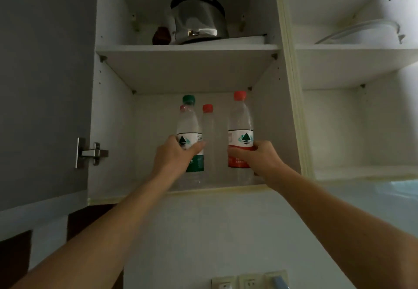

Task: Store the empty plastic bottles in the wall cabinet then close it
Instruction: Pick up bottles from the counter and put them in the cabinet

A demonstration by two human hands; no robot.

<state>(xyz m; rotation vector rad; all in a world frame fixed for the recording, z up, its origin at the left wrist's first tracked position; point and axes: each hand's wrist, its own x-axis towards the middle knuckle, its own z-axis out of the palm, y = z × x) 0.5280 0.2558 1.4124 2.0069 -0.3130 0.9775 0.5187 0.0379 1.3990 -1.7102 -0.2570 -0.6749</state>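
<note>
The white wall cabinet (113, 130) stands open above me, its grey door (45, 85) swung out to the left. My left hand (174, 153) grips a clear bottle with a green cap and green label (190, 126) at its label, upright over the lower shelf. My right hand (262, 155) grips a clear bottle with a red cap and red label (241, 126), also upright at the shelf's right. Between them, farther back, stands a label-less bottle with a red cap (208, 126). Another red cap (182, 107) shows just behind the green-capped bottle.
A steel kettle (199, 19) sits on the upper shelf beside a dark brown object (161, 36). The right-hand cabinet section (352, 119) is open, with a white lidded dish (362, 33) on its upper shelf. A door hinge (92, 153) juts out at left. Wall sockets (246, 283) lie below.
</note>
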